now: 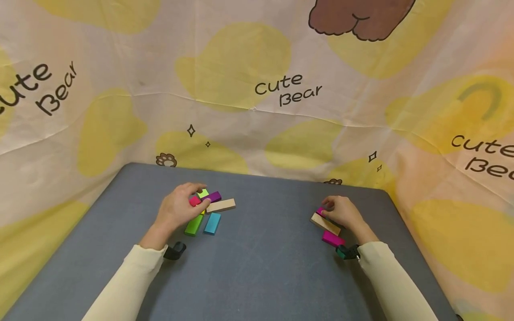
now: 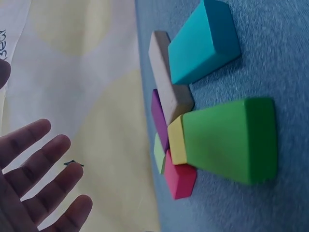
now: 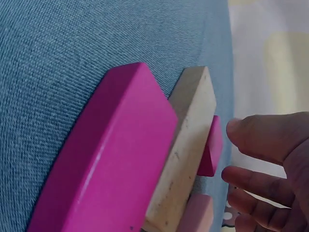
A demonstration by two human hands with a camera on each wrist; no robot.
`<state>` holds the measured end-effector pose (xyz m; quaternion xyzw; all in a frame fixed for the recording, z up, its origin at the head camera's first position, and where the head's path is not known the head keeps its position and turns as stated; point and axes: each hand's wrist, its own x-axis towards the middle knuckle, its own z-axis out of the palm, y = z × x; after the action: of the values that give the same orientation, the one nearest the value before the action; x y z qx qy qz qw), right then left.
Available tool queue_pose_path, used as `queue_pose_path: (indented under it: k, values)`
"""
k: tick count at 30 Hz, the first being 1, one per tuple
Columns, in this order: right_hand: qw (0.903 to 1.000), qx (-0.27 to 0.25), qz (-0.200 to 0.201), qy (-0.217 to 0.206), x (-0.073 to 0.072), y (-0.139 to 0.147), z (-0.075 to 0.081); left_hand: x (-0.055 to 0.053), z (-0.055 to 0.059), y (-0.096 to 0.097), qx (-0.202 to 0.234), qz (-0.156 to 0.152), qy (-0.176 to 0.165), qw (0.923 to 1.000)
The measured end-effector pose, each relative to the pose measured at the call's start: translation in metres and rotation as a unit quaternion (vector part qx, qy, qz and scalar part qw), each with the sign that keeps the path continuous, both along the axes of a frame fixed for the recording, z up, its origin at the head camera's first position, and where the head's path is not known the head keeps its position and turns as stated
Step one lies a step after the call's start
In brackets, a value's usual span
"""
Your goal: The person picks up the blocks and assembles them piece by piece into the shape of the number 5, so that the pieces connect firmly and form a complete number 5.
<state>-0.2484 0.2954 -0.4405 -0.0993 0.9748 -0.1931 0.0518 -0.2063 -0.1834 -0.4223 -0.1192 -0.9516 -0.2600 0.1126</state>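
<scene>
My left hand (image 1: 179, 206) hovers over a cluster of coloured wooden blocks, its fingers (image 2: 53, 159) spread and holding nothing. In that cluster lie a green block (image 2: 222, 140), a blue block (image 2: 200, 46), a plain wood block (image 1: 221, 205), a purple block (image 1: 213, 196), a red block (image 2: 179, 179), a yellow block (image 2: 177, 141) and a light green block (image 2: 159, 153). My right hand (image 1: 344, 213) is beside the far magenta block (image 3: 211, 147), thumb and fingers apart from it in the right wrist view. Nearer lie another plain wood block (image 3: 186, 145) and a larger-looking magenta block (image 3: 120, 150).
A pale pink block (image 3: 197, 212) lies partly visible by the right-hand wood block. The blocks rest on a grey-blue cloth-covered table (image 1: 261, 258). A printed fabric curtain (image 1: 241, 67) rises along its back and sides.
</scene>
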Motion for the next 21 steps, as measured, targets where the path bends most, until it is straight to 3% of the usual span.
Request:
queue_pose_path:
  k: [21]
  values:
    - [0.9999, 0.011, 0.005, 0.008, -0.004, -0.004, -0.007, -0.024, -0.029, 0.015, -0.018, -0.03, -0.039, 0.9986]
